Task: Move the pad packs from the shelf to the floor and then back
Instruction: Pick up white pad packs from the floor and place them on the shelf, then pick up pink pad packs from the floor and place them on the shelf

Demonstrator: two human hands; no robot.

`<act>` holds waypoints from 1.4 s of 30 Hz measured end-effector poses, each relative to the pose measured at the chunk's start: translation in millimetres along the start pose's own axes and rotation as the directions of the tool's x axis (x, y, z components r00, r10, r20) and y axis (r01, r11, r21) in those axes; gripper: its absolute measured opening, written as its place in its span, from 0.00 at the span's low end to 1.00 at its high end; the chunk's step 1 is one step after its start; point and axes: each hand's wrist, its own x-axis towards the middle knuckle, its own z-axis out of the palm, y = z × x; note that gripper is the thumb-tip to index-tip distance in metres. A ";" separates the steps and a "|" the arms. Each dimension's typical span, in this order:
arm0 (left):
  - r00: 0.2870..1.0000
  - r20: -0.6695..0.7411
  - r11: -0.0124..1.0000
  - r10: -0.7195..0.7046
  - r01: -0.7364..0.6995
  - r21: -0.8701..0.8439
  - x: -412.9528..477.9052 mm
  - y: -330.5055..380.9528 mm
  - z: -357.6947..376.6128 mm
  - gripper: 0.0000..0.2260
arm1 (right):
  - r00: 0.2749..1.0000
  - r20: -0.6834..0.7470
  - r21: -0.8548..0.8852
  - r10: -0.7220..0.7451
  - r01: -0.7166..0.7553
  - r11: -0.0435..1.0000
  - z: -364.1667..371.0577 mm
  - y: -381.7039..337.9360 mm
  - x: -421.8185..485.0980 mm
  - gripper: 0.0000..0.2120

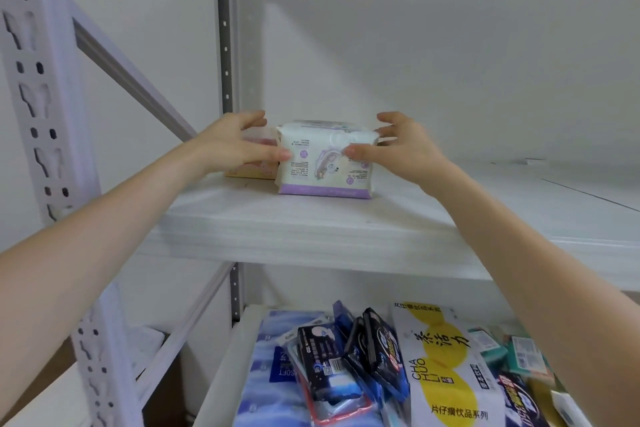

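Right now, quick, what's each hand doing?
Left hand: pinching the pad pack at its left end.
Right hand: pinching the same pack's right end.

We see a white pad pack (325,163) with a purple bottom band, a pink pack (261,140), a white shelf (277,229), a yellow-and-white box (446,367) and dark blue packets (374,354).
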 end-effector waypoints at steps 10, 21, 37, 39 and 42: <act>0.849 -0.260 0.814 0.460 -0.286 0.505 -101.7 27.2 44.9 0.34 | 0.925 -0.219 -0.459 -0.311 0.184 0.869 -17.0 8.9 -108.0 0.30; 0.902 -0.001 0.648 0.431 -0.309 0.696 -278.6 30.2 145.4 0.34 | 0.956 -0.112 -0.744 -0.271 0.100 0.660 -32.5 68.3 -298.7 0.29; 0.974 0.192 0.645 0.123 -0.225 0.730 -507.8 15.8 352.1 0.32 | 0.986 0.146 -0.772 0.078 0.064 0.633 -54.8 227.8 -564.5 0.30; 0.969 0.231 0.658 0.086 -0.229 0.717 -538.9 13.3 378.6 0.33 | 0.981 0.153 -0.768 0.121 0.041 0.639 -56.4 244.6 -601.4 0.31; 0.953 0.304 0.682 0.017 -0.233 0.693 -586.5 2.5 413.9 0.34 | 0.951 0.198 -0.769 0.238 0.000 0.639 -53.6 270.4 -656.3 0.31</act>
